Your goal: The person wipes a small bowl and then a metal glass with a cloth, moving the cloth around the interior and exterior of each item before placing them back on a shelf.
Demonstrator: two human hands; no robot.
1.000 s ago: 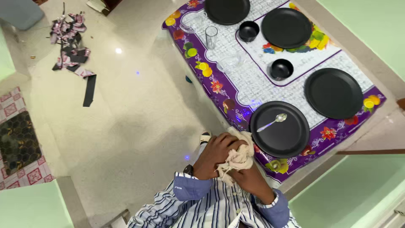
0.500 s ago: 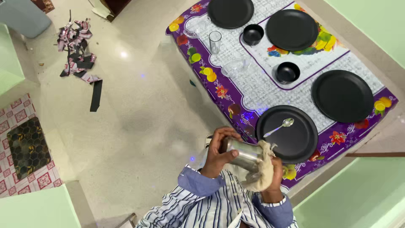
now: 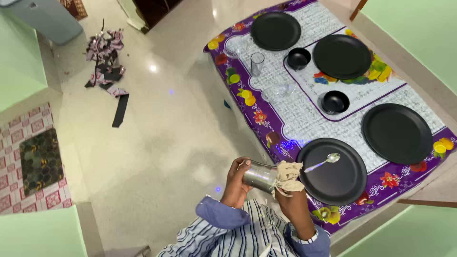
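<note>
- Since a second ago, the steel cup (image 3: pixel 259 175) has come out from under the cloth (image 3: pixel 287 173).
- Left hand (image 3: pixel 236 178) wraps the cup's base, held beside the table (image 3: pixel 304 119).
- Right hand (image 3: pixel 291 200) seemingly presses cloth into its mouth.

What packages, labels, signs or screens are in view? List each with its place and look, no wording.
Torn wrapping scraps: on the floor at upper left, a loose heap of pink, silver and black strips.
Printed table cover: on the table under the black plates, a white centre filled with fine grey print, with a purple border of fruit and flowers.
No signs or screens show.
</note>
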